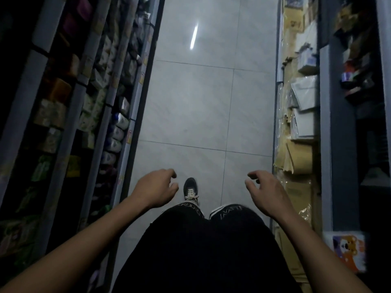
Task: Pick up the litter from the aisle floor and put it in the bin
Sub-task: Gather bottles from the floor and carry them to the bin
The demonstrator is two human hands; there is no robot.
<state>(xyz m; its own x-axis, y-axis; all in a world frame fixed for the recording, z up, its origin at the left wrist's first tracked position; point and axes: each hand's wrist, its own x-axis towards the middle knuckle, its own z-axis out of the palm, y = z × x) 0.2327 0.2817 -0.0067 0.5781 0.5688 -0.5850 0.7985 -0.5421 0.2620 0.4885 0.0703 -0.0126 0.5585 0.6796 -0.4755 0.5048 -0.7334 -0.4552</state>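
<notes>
Walking the aisle, left hand (155, 188) and right hand (264, 192) are held loosely curled, empty; no litter or bin is seen on the floor (203, 106) yet.

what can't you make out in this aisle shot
Head view only:
- Litter and bin: neither shows anywhere on the tiled floor.
- Right foot: hidden under the black trousers; only the left shoe shows.
- Left shelf package labels: too dark and blurred.
- Left hand, right hand: fingers loosely curled, holding nothing.
</notes>
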